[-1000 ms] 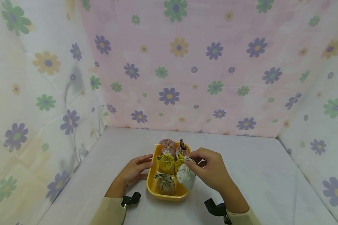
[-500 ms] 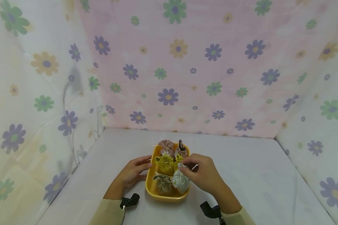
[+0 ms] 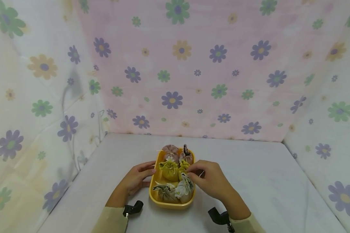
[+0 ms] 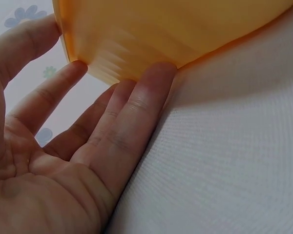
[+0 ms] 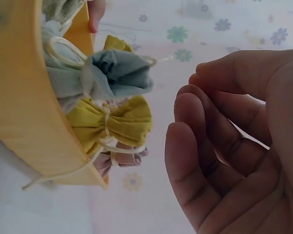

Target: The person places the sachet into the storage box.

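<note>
A yellow tray (image 3: pixel 152 195) sits on the white table and holds several small drawstring pouches. A pale blue-grey pouch (image 3: pixel 185 190) lies at its near right corner, beside an olive one (image 3: pixel 163 192); yellow (image 3: pixel 169 170) and pink (image 3: pixel 170 150) pouches lie behind. My right hand (image 3: pixel 211 179) hovers just right of the pale pouch (image 5: pixel 88 73), fingers loosely curled and holding nothing (image 5: pixel 224 136). My left hand (image 3: pixel 138 177) rests against the tray's left wall (image 4: pixel 176 24), its straight fingers (image 4: pixel 132 107) touching the side and its thumb near the rim.
Floral cloth walls close in the table (image 3: pixel 265 181) at the back, left and right. A thin cable (image 3: pixel 65 106) hangs on the left wall. Black wrist mounts (image 3: pixel 132 208) show at the near edge.
My right hand carried the pale pouch down into the tray's near right corner and let go of it. The left hand stayed on the tray's side.
</note>
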